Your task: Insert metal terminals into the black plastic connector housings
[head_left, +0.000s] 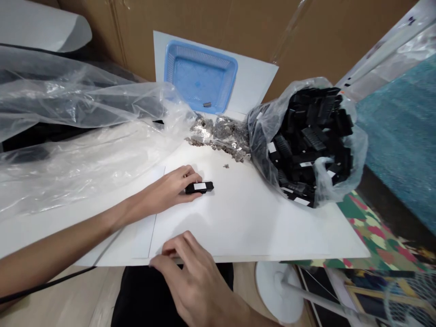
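Observation:
My left hand is closed around a small black plastic part with a white label on its upper side. The thumb lies along the near edge and the fingers along the far edge, just above or on the white sheet. Close to the table's front edge, my right hand hovers with bent fingers and the thumb held a little apart. Nothing shows between them. Small grey metal pieces lie loose behind the left hand, in front of clear bags of similar pieces.
A blue plastic basket with one small grey piece inside stands at the back. On the right, a clear bag bulges with black plastic parts. Plastic sheeting covers the left side. A black cable runs beneath my left forearm.

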Available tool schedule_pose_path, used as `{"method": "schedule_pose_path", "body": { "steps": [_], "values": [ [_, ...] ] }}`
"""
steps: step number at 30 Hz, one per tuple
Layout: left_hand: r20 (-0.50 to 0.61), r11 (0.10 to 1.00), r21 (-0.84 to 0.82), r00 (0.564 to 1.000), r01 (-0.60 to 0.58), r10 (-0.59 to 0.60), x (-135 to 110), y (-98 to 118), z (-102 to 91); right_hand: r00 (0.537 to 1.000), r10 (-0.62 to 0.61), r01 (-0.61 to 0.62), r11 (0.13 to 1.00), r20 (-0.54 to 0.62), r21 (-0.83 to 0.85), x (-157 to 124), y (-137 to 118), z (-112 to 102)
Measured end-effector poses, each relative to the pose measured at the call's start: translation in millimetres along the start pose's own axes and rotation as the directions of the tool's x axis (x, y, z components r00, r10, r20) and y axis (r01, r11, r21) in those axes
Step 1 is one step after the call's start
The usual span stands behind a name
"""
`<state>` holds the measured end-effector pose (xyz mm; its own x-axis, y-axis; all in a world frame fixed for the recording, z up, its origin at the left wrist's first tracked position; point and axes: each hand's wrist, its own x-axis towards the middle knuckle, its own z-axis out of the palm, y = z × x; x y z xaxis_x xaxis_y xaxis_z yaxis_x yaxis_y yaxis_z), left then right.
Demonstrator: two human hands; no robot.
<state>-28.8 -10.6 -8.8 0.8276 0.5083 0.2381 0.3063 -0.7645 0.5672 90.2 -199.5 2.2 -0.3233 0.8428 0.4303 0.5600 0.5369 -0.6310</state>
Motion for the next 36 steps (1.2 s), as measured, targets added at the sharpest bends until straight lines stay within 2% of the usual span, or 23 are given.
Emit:
{"method": "schedule_pose_path", "body": {
  "steps": [2, 5, 8, 11, 14, 17, 20, 23, 26, 29, 31, 32, 33, 36],
  "values": [
    [-0.009, 1.0, 0.02, 1.0, -0.011, 0.011, 0.3, -0.3, -0.3, 0.998, 0.003, 0.0, 0.999, -0.057, 0.044, -0.9, -1.4, -1.6],
    [-0.03, 0.999, 0.047, 0.999, -0.022, 0.024, 0.3, 0.3, -0.3, 0.987, 0.07, -0.052, 0.991, -0.148, 0.121, 0.7, -1.2, -8.2],
    [-0.035, 0.998, 0.061, 0.999, -0.011, 0.013, -0.3, 2.6, 0.1, 0.97, 0.135, -0.109, 0.985, -0.203, 0.133, 6.1, 11.2, -24.1],
    [-0.032, 0.996, 0.093, 0.999, 0.003, 0.0, -0.3, 5.8, -0.8, 0.942, 0.195, -0.196, 0.98, -0.274, 0.024, 17.1, 43.2, -50.8],
    [-0.033, 0.988, 0.154, 0.999, -0.004, 0.009, 0.5, 8.1, -3.8, 0.91, 0.209, -0.261, 0.96, -0.359, -0.104, 35.3, 90.3, -82.8],
    [-0.024, 0.981, 0.192, 1.0, -0.013, 0.018, 1.7, 10.1, -7.4, 0.901, 0.267, -0.343, 0.921, -0.341, -0.186, 55.8, 136.8, -107.7],
    [-0.036, 0.98, 0.197, 0.999, 0.02, -0.013, 3.3, 13.5, -10.1, 0.879, 0.404, -0.444, 0.888, -0.253, -0.122, 69.5, 167.7, -115.6],
    [-0.121, 0.975, 0.192, 0.989, 0.109, -0.087, 4.9, 15.1, -15.3, 0.854, 0.459, -0.478, 0.878, -0.244, -0.024, 73.2, 179.3, -109.0],
    [-0.269, 0.943, 0.213, 0.943, 0.254, -0.194, 5.2, 8.0, -32.8, 0.853, 0.421, -0.451, 0.892, -0.308, -0.029, 72.0, 177.6, -100.3],
    [-0.46, 0.862, 0.256, 0.84, 0.437, -0.289, 3.4, -5.4, -62.1, 0.867, 0.387, -0.423, 0.905, -0.313, -0.052, 71.7, 171.3, -98.1],
    [-0.515, 0.847, 0.202, 0.788, 0.492, -0.336, 2.4, -10.1, -78.0, 0.865, 0.381, -0.409, 0.913, -0.326, -0.019, 72.2, 167.9, -99.7],
    [-0.499, 0.861, 0.155, 0.791, 0.484, -0.354, 2.4, -9.5, -81.7, 0.862, 0.385, -0.404, 0.915, -0.331, 0.013, 72.3, 166.7, -101.0],
    [-0.456, 0.884, 0.118, 0.815, 0.453, -0.357, 3.0, -6.6, -81.7, 0.859, 0.393, -0.4, 0.915, -0.329, 0.047, 72.2, 166.0, -102.3],
    [-0.249, 0.944, 0.13, 0.932, 0.302, -0.264, 8.3, 10.1, -61.4, 0.87, 0.391, -0.37, 0.921, -0.3, 0.126, 70.2, 164.4, -105.2]
  ]
}}
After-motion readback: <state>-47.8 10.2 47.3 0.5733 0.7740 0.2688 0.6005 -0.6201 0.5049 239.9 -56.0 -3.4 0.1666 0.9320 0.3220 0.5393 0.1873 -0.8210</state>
